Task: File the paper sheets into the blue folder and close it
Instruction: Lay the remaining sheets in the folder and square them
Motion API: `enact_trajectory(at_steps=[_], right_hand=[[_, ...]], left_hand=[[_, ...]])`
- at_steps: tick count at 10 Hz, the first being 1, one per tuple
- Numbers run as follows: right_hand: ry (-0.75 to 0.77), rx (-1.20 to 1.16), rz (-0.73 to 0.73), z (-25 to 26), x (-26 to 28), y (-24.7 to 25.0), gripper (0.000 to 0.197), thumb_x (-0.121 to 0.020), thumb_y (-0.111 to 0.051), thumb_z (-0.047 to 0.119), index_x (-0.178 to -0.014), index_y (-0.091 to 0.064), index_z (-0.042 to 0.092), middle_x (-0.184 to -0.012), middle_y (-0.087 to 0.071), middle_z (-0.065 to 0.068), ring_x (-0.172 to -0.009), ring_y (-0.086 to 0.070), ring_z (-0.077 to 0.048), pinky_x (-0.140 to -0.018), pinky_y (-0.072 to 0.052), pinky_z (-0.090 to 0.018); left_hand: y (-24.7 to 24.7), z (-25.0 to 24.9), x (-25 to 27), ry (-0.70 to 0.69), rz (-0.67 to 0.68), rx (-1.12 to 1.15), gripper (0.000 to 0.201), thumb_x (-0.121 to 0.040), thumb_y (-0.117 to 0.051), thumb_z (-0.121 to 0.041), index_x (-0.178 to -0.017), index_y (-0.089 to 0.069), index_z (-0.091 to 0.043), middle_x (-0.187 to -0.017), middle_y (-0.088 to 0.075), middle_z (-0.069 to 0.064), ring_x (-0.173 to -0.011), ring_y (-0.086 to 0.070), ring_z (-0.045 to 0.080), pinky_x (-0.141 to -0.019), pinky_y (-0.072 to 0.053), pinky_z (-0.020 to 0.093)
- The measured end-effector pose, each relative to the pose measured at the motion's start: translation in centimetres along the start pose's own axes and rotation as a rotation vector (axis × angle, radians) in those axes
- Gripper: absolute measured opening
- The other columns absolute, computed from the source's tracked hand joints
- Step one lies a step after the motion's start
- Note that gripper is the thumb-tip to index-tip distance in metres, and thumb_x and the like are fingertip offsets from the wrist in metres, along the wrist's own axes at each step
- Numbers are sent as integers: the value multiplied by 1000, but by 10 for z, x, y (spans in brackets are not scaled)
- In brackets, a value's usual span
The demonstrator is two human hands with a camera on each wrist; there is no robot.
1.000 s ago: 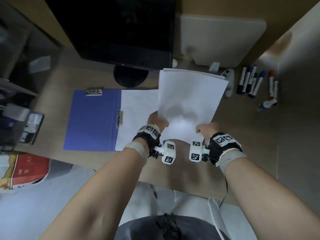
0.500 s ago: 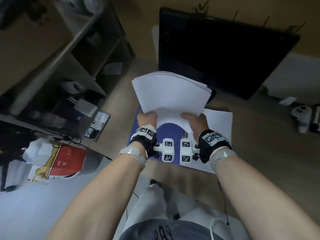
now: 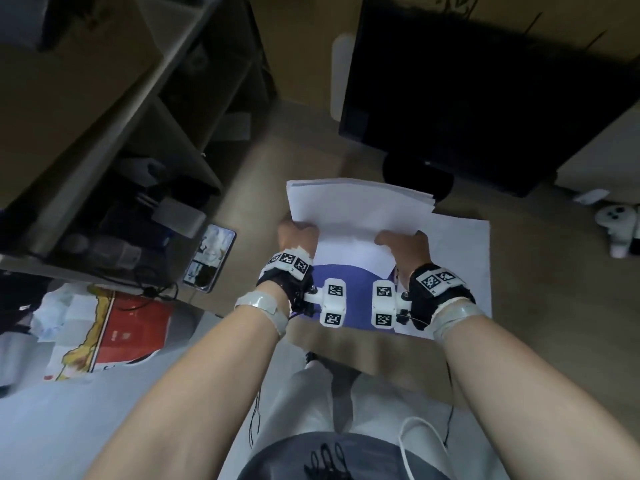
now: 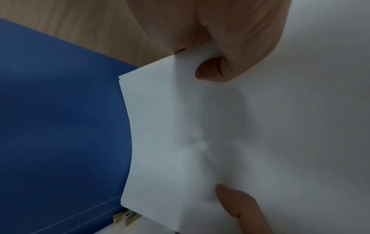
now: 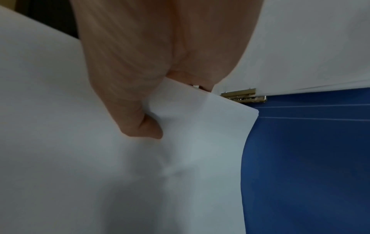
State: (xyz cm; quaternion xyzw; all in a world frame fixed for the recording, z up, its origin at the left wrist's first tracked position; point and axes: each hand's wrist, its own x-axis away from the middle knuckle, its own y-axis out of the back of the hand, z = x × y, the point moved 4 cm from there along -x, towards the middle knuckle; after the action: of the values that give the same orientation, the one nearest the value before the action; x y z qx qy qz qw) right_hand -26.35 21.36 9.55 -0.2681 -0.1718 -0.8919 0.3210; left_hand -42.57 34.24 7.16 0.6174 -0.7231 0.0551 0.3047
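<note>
A stack of white paper sheets (image 3: 360, 209) is held above the open blue folder (image 3: 353, 299), bowed between both hands. My left hand (image 3: 298, 233) pinches the stack's near left corner (image 4: 160, 95), thumb on top. My right hand (image 3: 403, 242) pinches the near right corner (image 5: 200, 118) the same way. The folder (image 4: 60, 126) lies flat on the desk under the stack, and its brass clip (image 5: 243, 95) shows by the spine. More white sheets (image 3: 460, 258) lie on the folder's right half.
A black monitor (image 3: 485, 98) stands behind the folder. A dark shelf unit (image 3: 138, 133) with clutter rises at the left, with a phone (image 3: 211, 256) beside it. A white controller (image 3: 620, 223) lies at the far right. Bare wooden desk (image 3: 554, 289) extends right of the folder.
The stack has been carried left from over the bare desk to above the folder and lowered toward it. Both hands keep their hold. The head view has swung left.
</note>
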Motion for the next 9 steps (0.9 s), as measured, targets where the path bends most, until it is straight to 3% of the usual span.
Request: enact_trajectory(at_steps=[1, 2, 3, 4, 5, 6, 7, 8, 9], right_hand=[[16, -24, 1, 4, -8, -3, 28, -77, -71, -10, -69, -57, 13, -71, -61, -1, -67, -56, -20, -67, -47, -29], [-19, 50, 58, -9, -11, -11, 16, -76, -79, 1, -80, -66, 10, -70, -64, 1, -62, -62, -17, -61, -48, -20], [-43, 43, 32, -27, -20, -16, 37, -77, -83, 14, -109, -68, 5, -91, -71, -4, -72, -66, -12, -64, -49, -20], [-19, 65, 10, -24, -23, -20, 39, -78, -82, 21, -112, -69, 5, -107, -72, -8, -94, -68, -23, -81, -49, -28], [-46, 179, 7, -29, -28, -25, 45, -70, -84, 39, -101, -70, 10, -104, -73, -5, -96, -68, -24, -90, -52, -32], [-113, 284, 20, -43, -33, -26, 83, -48, -81, 65, -104, -69, 5, -107, -72, -8, -97, -67, -25, -95, -52, -36], [-221, 259, 87, -56, -26, -26, 46, -80, -79, 33, -108, -51, 11, -112, -59, -2, -98, -52, -17, -91, -40, -27], [-257, 309, 103, -75, -28, -24, 48, -88, -73, 28, -125, -56, 1, -103, -60, -1, -88, -54, -20, -84, -39, -27], [-336, 363, 123, -90, -39, -21, 58, -90, -70, 27, -133, -50, -6, -112, -59, -5, -101, -56, -25, -84, -37, -28]], left_hand=[[4, -18, -10, -4, 21, -71, 23, -74, -46, 10, -69, -55, -11, -60, -54, -2, -56, -45, 17, -57, -43, 17], [7, -6, -23, 66, 81, -182, 19, -81, -54, 5, -86, -57, -14, -83, -56, 3, -75, -48, 22, -68, -43, 22], [4, 16, -37, 132, 149, -215, 39, -82, -61, 0, -120, -60, -3, -99, -54, 5, -87, -50, 22, -78, -43, 25], [-1, 5, -38, 149, 166, -178, 43, -84, -60, -3, -126, -57, 1, -104, -57, 8, -94, -54, 22, -84, -44, 26], [1, -1, -44, 184, 124, -179, 35, -92, -51, -4, -126, -57, 3, -131, -53, 20, -123, -51, 33, -104, -41, 33], [0, 10, -48, 160, 174, -321, 17, -89, -51, -8, -99, -65, -8, -108, -62, 16, -106, -59, 32, -94, -48, 38], [-3, 35, -48, 226, 237, -374, 23, -86, -53, -8, -64, -49, -14, -86, -56, 10, -81, -54, 27, -74, -47, 33], [-9, 59, -46, 301, 280, -313, 32, -82, -64, -18, -109, -61, -1, -123, -60, 13, -110, -59, 33, -86, -46, 33], [-15, 77, -44, 332, 339, -362, 52, -87, -63, -28, -131, -52, -2, -126, -59, 8, -116, -58, 28, -99, -45, 33]])
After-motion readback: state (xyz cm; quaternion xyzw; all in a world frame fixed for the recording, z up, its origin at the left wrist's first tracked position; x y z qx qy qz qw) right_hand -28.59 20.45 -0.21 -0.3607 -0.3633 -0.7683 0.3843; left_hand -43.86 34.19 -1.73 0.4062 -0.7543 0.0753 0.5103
